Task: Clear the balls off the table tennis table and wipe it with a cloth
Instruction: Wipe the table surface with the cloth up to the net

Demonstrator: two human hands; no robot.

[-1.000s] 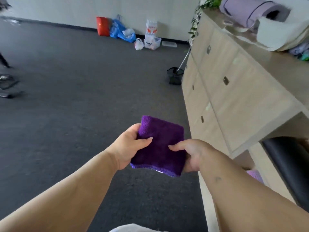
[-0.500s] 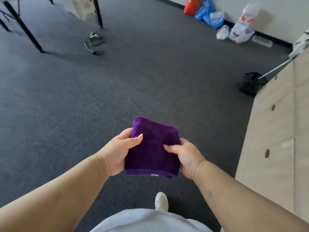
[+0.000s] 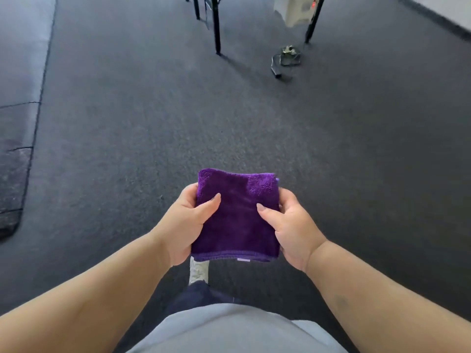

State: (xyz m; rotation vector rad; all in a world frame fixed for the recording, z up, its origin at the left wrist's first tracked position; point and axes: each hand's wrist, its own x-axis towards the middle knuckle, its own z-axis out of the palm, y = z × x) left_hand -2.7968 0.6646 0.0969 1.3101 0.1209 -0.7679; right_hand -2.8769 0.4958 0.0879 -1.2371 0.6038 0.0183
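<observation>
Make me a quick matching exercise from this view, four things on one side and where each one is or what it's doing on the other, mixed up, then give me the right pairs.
Things:
1. purple cloth
2. left hand
3. black table leg
4. tangled cord

Places or states:
A. lying on the carpet near the top right
B. folded, held between both hands
C. standing upright on the carpet at the top
D. gripping one side of the cloth, thumb on top

Pairs: 1-B, 2-D, 3-C, 4-A. The right hand grips the cloth's other side.
</observation>
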